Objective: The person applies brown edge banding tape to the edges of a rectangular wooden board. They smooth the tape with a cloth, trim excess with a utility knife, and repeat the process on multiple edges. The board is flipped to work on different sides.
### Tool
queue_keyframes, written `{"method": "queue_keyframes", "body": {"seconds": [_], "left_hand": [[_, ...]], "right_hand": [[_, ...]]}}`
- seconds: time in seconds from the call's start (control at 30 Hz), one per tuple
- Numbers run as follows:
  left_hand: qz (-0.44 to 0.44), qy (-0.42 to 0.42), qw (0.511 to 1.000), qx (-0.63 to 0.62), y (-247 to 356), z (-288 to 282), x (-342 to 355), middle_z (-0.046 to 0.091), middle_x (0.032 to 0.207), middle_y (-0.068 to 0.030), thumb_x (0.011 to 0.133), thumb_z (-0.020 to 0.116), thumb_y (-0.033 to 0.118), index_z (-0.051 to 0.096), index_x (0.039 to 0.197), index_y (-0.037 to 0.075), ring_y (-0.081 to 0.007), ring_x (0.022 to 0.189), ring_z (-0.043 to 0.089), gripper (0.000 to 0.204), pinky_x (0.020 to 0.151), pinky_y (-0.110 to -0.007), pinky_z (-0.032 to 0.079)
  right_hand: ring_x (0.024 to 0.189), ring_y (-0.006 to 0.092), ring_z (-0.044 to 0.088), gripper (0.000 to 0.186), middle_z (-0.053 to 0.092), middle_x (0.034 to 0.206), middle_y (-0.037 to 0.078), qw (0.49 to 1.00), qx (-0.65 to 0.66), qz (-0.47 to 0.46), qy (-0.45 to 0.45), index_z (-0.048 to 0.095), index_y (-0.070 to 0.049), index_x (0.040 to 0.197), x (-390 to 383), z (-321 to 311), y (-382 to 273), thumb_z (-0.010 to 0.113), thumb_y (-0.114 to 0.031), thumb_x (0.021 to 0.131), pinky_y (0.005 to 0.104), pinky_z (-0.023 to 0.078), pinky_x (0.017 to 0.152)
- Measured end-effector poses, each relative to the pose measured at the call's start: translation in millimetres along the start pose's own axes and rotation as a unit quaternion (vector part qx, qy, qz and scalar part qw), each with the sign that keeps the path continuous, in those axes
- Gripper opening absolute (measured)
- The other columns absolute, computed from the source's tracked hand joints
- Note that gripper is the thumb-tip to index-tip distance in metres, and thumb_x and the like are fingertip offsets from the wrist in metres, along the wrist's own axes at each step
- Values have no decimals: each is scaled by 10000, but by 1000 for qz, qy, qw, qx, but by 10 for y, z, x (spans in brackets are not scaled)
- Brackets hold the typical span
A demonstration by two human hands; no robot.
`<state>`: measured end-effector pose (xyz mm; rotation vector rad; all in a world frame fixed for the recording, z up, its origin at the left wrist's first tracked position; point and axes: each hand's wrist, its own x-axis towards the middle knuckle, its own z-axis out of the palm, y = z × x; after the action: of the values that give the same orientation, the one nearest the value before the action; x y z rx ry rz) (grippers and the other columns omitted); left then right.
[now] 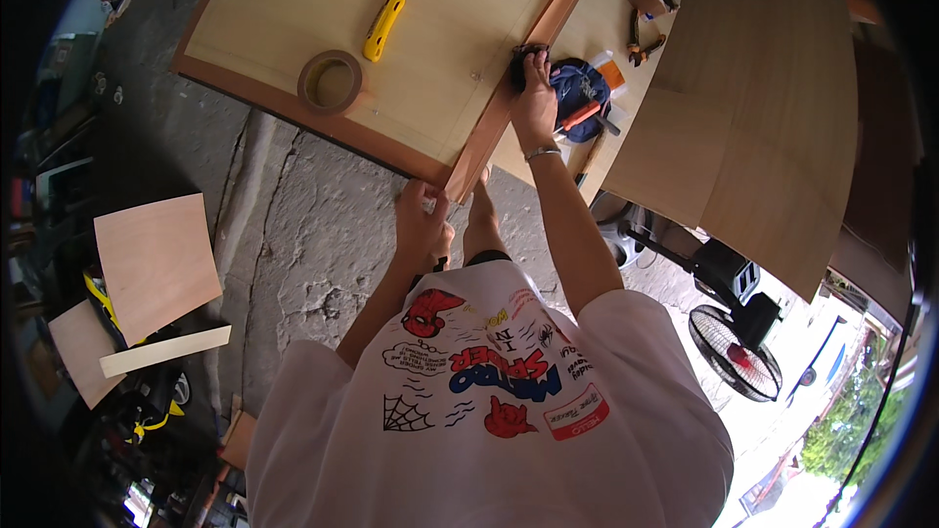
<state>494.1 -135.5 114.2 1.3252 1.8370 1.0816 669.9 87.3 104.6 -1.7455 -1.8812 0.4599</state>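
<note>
A pale plywood panel [264, 10] edged in brown lies in front of me. Along its right side runs a long brown strip [486, 132], its far part rising in a fold. My left hand [421, 220] is at the panel's near corner, fingers closed on the near end of the brown strip. Farther up, my right hand [534, 108] grips a small dark object [529, 61] and presses it on the strip; its kind is hidden under the fingers. On the panel lie a roll of brown tape [305, 88] and a yellow utility knife [384, 25] with its blade out.
Right of the strip, a dark blue cloth item [579, 88], an orange-handled tool [581, 116] and pliers [641, 44] lie on another board. A large wooden sheet [724, 117] stands beyond, near a black fan [736, 352]. Thin wood pieces [156, 264] sit at the left above concrete floor [323, 225].
</note>
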Motion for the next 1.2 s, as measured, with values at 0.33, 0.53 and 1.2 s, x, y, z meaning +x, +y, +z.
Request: {"method": "queue_keyframes", "body": {"seconds": [0.33,0.53,1.2], "left_hand": [[-66,-33,997,-35,322,-108,99,625,864,-150,849,719,47,578,849,23,-315,800,651,143,745,-402,514],[-101,-54,993,-42,342,-124,167,628,880,-155,859,715,18,578,845,21,-331,853,664,138,784,-396,521],[-149,-69,986,14,431,-114,243,616,869,-155,836,703,-24,602,828,26,-351,846,654,113,779,-396,518]], "right_hand": [[1467,345,421,601,435,1584,180,1000,22,3,14,577,-50,1439,1543,-108,615,482,82,860,400,409,1199],[1367,330,515,684,459,1562,120,999,-8,-16,49,577,-112,1457,2706,-105,1146,505,69,802,410,462,1151],[1454,387,438,733,492,1540,217,993,-26,-99,-56,593,-22,1425,1975,-363,812,499,211,736,460,437,1165]]}}
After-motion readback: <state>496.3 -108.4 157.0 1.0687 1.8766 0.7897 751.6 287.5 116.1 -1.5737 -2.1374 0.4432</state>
